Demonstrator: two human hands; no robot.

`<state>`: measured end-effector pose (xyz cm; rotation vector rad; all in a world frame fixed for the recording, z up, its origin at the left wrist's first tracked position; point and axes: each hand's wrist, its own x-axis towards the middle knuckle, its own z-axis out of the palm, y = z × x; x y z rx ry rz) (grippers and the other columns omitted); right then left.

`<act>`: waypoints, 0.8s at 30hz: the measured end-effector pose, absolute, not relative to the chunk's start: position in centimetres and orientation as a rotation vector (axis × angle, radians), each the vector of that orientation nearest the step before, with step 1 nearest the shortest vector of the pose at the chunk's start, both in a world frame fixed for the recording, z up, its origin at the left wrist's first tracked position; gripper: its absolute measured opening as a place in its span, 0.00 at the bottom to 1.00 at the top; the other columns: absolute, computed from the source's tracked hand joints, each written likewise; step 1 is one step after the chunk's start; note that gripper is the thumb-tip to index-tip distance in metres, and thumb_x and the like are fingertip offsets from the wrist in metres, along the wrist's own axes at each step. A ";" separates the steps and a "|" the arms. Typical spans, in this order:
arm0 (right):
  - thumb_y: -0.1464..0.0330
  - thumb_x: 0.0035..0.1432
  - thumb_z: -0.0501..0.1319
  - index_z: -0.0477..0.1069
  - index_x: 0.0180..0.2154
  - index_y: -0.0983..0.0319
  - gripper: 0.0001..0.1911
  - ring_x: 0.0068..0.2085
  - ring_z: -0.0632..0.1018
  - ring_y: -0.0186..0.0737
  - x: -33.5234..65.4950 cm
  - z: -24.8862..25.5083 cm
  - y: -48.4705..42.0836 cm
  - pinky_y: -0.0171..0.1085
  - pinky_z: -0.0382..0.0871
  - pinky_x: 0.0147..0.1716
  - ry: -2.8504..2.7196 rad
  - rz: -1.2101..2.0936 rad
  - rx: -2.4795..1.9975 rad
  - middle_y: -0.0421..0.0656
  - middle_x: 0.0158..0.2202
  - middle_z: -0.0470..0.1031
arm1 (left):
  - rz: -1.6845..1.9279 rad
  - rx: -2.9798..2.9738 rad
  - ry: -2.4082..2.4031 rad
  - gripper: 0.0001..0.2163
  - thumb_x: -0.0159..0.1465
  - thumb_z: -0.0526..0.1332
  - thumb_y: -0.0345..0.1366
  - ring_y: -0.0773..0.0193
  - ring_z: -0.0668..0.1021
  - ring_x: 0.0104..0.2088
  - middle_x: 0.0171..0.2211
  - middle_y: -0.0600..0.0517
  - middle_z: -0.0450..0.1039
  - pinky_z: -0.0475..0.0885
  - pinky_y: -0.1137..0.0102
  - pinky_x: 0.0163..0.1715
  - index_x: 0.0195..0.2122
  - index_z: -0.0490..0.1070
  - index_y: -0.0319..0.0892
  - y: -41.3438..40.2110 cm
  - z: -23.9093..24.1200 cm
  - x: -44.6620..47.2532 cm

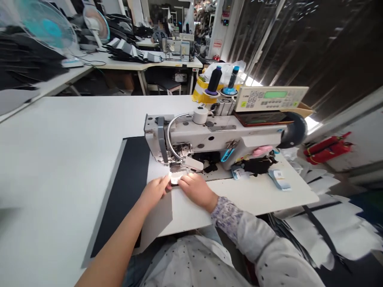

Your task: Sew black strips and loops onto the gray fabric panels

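A small white piece (176, 177) lies just in front of the needle area of the sewing machine (191, 133). I cannot make out whether it is fabric or a label. My left hand (154, 193) pinches its left end, thumb and fingers closed. Its right end is under the closed fingers of my right hand (198, 190), which rests on the table beside the machine bed. Left of the machine a black panel (122, 195) with a pale edge lies flat, partly behind my left forearm. The needle itself is hidden behind the machine's head parts.
A control panel (272, 99) and thread cones (214, 81) stand above the machine. Blue-handled snippers (228, 153) hang on its body. Black scraps (257, 165) and a packet with a printed label (279, 180) lie to the right. Fans (49, 30) stand on tables behind.
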<state>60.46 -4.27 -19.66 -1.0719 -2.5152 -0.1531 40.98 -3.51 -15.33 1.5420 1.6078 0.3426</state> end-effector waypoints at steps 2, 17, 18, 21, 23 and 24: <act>0.73 0.66 0.53 0.72 0.33 0.62 0.10 0.33 0.71 0.40 57.8 -20.1 -2.3 0.40 0.66 0.35 -2.562 -0.164 -1.020 0.45 0.32 0.73 | 0.304 1.648 1.728 0.19 0.63 0.50 0.50 0.63 0.72 0.26 0.27 0.50 0.74 0.59 0.71 0.26 0.27 0.71 0.42 -1.8 -15.4 40.2; 0.69 0.66 0.54 0.73 0.47 0.61 0.12 0.45 0.74 0.45 56.1 -22.0 -0.6 0.44 0.71 0.43 -2.382 -0.067 -1.054 0.46 0.51 0.75 | 0.234 2.026 2.150 0.10 0.63 0.53 0.37 0.55 0.74 0.35 0.34 0.45 0.73 0.60 0.67 0.30 0.35 0.72 0.41 -0.3 -16.7 39.1; 0.69 0.66 0.54 0.73 0.47 0.61 0.12 0.45 0.75 0.45 56.0 -21.9 -0.6 0.44 0.71 0.43 -2.383 -0.062 -1.055 0.46 0.51 0.75 | 0.309 2.110 2.160 0.10 0.63 0.53 0.37 0.53 0.74 0.39 0.39 0.42 0.73 0.62 0.66 0.34 0.40 0.72 0.41 -0.6 -16.8 39.2; 0.69 0.66 0.54 0.73 0.47 0.61 0.12 0.44 0.75 0.45 55.9 -21.4 -0.7 0.44 0.72 0.43 -2.389 -0.045 -1.053 0.46 0.50 0.76 | 0.511 2.400 1.972 0.12 0.66 0.52 0.35 0.50 0.71 0.49 0.50 0.41 0.70 0.62 0.61 0.47 0.47 0.70 0.41 -1.7 -17.6 39.5; 0.69 0.66 0.54 0.72 0.48 0.61 0.12 0.44 0.76 0.45 56.0 -21.0 -0.9 0.44 0.72 0.44 -2.393 -0.010 -1.045 0.46 0.49 0.76 | 0.539 2.467 1.810 0.12 0.68 0.49 0.35 0.52 0.71 0.48 0.49 0.43 0.72 0.61 0.61 0.50 0.45 0.71 0.42 -2.1 -18.4 39.6; 0.69 0.66 0.54 0.72 0.48 0.61 0.12 0.44 0.76 0.44 56.1 -20.9 -1.0 0.43 0.72 0.44 -2.394 0.020 -1.034 0.47 0.49 0.76 | 0.540 2.464 1.774 0.13 0.68 0.48 0.35 0.53 0.71 0.47 0.48 0.44 0.73 0.61 0.61 0.50 0.44 0.72 0.43 -2.2 -18.7 39.6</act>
